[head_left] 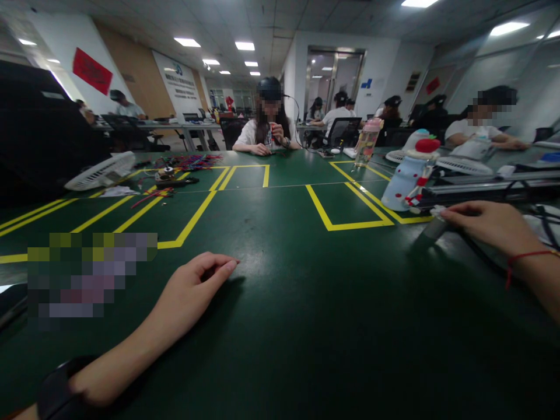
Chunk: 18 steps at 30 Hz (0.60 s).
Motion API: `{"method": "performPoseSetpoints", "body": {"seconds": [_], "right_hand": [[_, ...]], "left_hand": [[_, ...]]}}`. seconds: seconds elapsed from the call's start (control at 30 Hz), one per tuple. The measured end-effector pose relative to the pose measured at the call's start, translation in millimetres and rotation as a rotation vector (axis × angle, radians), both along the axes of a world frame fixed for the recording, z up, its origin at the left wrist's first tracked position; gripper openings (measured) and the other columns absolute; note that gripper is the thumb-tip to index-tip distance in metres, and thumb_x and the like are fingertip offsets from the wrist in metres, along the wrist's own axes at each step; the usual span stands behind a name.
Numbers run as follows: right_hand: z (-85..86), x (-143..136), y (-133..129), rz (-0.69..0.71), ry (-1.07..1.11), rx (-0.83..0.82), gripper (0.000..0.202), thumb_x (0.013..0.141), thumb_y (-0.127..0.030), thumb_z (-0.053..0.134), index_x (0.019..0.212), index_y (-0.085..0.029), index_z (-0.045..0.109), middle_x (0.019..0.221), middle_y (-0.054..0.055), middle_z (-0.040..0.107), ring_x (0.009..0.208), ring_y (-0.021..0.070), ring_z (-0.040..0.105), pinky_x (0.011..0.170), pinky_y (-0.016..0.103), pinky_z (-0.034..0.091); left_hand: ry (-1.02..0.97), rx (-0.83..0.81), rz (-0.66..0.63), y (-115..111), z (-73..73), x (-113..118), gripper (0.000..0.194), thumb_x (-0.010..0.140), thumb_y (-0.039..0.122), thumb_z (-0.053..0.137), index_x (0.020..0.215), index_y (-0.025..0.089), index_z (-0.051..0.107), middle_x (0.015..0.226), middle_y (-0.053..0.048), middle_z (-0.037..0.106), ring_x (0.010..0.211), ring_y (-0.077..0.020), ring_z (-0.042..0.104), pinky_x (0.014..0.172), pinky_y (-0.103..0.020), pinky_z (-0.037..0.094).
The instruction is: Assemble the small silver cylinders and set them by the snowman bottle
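My left hand (199,280) is over the green table (297,309), thumb and forefinger pressed together. A tiny dark tip shows at its fingertips, too small to name. At the right, my right hand (492,224) pinches the pale top of a greyish, see-through-looking piece (432,230), perhaps a small bag or tube; its kind is unclear. This piece hangs or stands tilted close to the tabletop. Just beyond it stands a light-blue bottle (399,184) with a red strawberry-shaped top.
Yellow tape (361,226) marks rectangles on the table. Wires (192,162) and small parts lie at the far left, near a white fan (102,171). A clear bottle (368,143) stands farther back. Metal rails (490,189) lie at the right. A person (266,125) sits opposite.
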State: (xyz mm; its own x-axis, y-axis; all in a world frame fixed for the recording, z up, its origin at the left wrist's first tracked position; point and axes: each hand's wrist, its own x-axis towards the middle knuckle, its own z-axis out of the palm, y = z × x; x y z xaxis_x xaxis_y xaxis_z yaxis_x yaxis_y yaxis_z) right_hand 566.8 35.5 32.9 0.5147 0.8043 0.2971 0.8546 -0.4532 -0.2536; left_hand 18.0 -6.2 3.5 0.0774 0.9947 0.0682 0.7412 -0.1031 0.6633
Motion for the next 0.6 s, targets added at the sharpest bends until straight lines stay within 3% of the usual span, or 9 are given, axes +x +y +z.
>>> {"method": "performPoseSetpoints", "body": {"seconds": [0.2,0.37,0.5,0.6], "right_hand": [[5.5,-5,-2,-0.034,0.005,-0.052,0.051,0.071,-0.06,0.055,0.096,-0.018,0.071,0.095,0.015,0.067,0.088,0.0266,0.057,0.072,0.035,0.038],[6.6,-6,-4,-0.021,0.079,-0.052,0.041,0.073,-0.048,0.058,0.098,-0.018,0.07,0.095,0.011,0.068,0.086,0.0239,0.059,0.074,0.033,0.04],[-8.7,-9,-14,0.07,0.078,-0.003,0.054,0.066,-0.053,0.066,0.107,-0.018,0.065,0.103,0.009,0.066,0.089,0.0224,0.06,0.079,0.032,0.042],[-20.8,-24,-19,0.144,0.007,0.179,0.057,0.065,-0.048,0.069,0.11,-0.013,0.062,0.103,0.013,0.066,0.089,0.0228,0.061,0.08,0.033,0.044]], "left_hand": [[0.012,0.028,-0.007,0,0.8,1,0.036,0.086,0.054,0.05,0.097,0.026,0.07,0.091,-0.002,0.072,0.08,-0.0233,0.064,0.067,-0.031,0.046],[0.006,0.031,-0.031,1,-2.6,-1,0.037,0.087,0.054,0.049,0.1,0.025,0.069,0.093,-0.003,0.071,0.084,-0.0241,0.064,0.072,-0.034,0.047],[-0.005,0.032,-0.025,1,-1.7,-1,0.036,0.087,0.052,0.05,0.098,0.025,0.07,0.094,-0.003,0.071,0.085,-0.0238,0.064,0.072,-0.033,0.047],[-0.014,0.033,-0.024,1,0.0,1,0.035,0.086,0.052,0.051,0.096,0.024,0.07,0.094,-0.003,0.071,0.085,-0.0237,0.064,0.073,-0.033,0.047]]}}
